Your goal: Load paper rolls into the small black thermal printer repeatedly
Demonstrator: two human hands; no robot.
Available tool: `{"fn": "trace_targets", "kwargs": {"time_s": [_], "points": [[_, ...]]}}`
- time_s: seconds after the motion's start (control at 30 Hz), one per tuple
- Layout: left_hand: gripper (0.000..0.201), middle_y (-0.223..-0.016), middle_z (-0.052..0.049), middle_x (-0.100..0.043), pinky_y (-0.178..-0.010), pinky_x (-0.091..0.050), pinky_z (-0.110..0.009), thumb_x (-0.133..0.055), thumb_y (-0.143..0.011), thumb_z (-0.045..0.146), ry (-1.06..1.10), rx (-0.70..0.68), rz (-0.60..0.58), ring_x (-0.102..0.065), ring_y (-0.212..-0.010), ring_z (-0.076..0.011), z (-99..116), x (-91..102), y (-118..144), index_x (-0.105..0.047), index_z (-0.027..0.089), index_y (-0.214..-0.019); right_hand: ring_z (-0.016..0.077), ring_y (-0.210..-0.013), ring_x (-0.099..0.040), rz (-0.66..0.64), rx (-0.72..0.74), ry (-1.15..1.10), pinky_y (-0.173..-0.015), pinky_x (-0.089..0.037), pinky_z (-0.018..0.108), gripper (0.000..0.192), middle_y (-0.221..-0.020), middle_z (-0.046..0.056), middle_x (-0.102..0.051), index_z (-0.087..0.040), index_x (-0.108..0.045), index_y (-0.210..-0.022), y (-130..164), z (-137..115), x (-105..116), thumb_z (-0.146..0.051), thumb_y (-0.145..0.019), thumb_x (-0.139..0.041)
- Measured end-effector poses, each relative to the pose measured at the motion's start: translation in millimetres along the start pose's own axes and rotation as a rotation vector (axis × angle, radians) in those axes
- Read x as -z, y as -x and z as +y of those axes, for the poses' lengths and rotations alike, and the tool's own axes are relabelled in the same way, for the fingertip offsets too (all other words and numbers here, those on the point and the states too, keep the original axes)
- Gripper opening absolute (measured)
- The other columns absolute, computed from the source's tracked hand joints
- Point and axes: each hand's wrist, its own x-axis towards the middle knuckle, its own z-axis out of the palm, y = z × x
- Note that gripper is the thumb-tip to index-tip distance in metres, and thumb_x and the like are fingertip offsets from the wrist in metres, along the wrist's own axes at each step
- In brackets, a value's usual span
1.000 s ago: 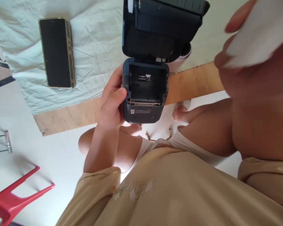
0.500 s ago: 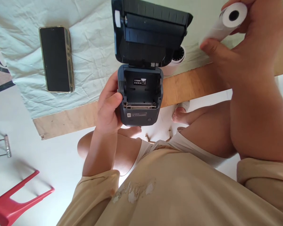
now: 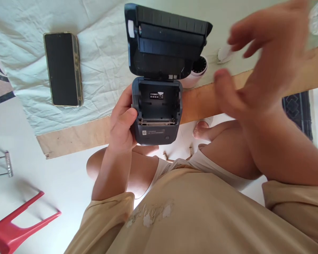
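Observation:
My left hand [image 3: 120, 127] grips a small dark label printer [image 3: 155, 135] by its left side, thumb on the front edge. Its lid [image 3: 164, 42] is flipped up and the paper bay [image 3: 156, 106] is empty. My right hand [image 3: 262, 74] hovers blurred to the right of the printer with fingers spread and nothing in it. A small white object [image 3: 224, 54], partly hidden behind those fingers, lies on the cloth. A white roll [image 3: 198, 68] stands on the table just behind the lid.
A black phone [image 3: 62, 68] lies face up on the pale cloth [image 3: 100, 77] covering a wooden board [image 3: 74, 135]. A red plastic chair [image 3: 13, 225] and a metal frame [image 3: 5, 164] are at the lower left. A dark mat [image 3: 296, 109] lies on the floor at right.
My right hand held a white paper roll half a second ago; now it is empty and has dropped lower with fingers spread. The printer has barely moved.

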Motion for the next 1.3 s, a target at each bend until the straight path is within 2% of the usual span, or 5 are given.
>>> {"fn": "trace_targets", "kwargs": {"time_s": [0.13,0.27,0.6,0.93,1.3], "points": [[0.068,-0.126,-0.010,-0.080,-0.088,-0.070,-0.034,-0.066,-0.089,0.065,-0.063,-0.158,0.002,-0.080,-0.107,-0.0222,-1.8,1.1,-0.8,-0.069,0.023,-0.141,0.0142,-0.140,-0.054,-0.161,0.009,0.163,-0.133,-0.053,0.036,0.059,-0.156,0.007,-0.048,-0.025,-0.052,-0.155,0.3,-24.1,-30.0,-0.045,-0.100,-0.044],[0.065,-0.121,-0.009,-0.082,-0.079,-0.069,-0.028,-0.066,-0.089,0.060,-0.049,-0.124,-0.008,-0.082,-0.102,-0.0186,-1.0,-0.4,-0.7,-0.069,0.021,-0.141,0.0126,-0.117,-0.056,-0.247,-0.146,0.168,-0.114,-0.061,0.037,0.057,-0.143,0.009,-0.053,-0.029,-0.060,-0.149,-6.0,-20.0,-42.5,-0.027,-0.094,-0.045],[0.060,-0.120,-0.008,-0.081,-0.078,-0.066,-0.033,-0.065,-0.092,0.060,-0.015,-0.031,0.063,-0.079,-0.100,-0.0201,3.8,-5.9,1.1,-0.067,0.024,-0.140,-0.0032,-0.094,-0.057,-0.145,-0.303,-0.277,-0.073,-0.047,0.009,0.059,-0.131,0.001,-0.062,-0.029,-0.041,-0.154,-0.5,-24.4,-29.6,-0.026,-0.095,-0.046],[0.051,-0.113,-0.005,-0.078,-0.110,-0.064,-0.038,-0.064,-0.092,0.061,0.006,-0.069,0.158,-0.079,-0.101,-0.0182,9.7,-14.4,-1.6,-0.072,0.025,-0.126,0.0011,-0.106,-0.058,-0.329,-0.299,-0.330,-0.098,-0.058,0.016,0.053,-0.136,0.002,-0.060,-0.030,-0.060,-0.139,0.9,-26.6,-26.0,-0.026,-0.086,-0.063],[0.057,-0.117,-0.006,-0.079,-0.121,-0.061,-0.045,-0.064,-0.092,0.067,-0.003,-0.074,0.171,-0.079,-0.117,-0.0231,9.1,-15.2,-0.5,-0.071,0.025,-0.130,0.0036,-0.091,-0.070,-0.317,-0.734,-0.692,-0.067,-0.059,0.014,0.055,-0.115,0.001,-0.067,-0.033,-0.055,-0.139,-4.9,-41.5,-20.2,-0.047,-0.088,-0.068]]}}
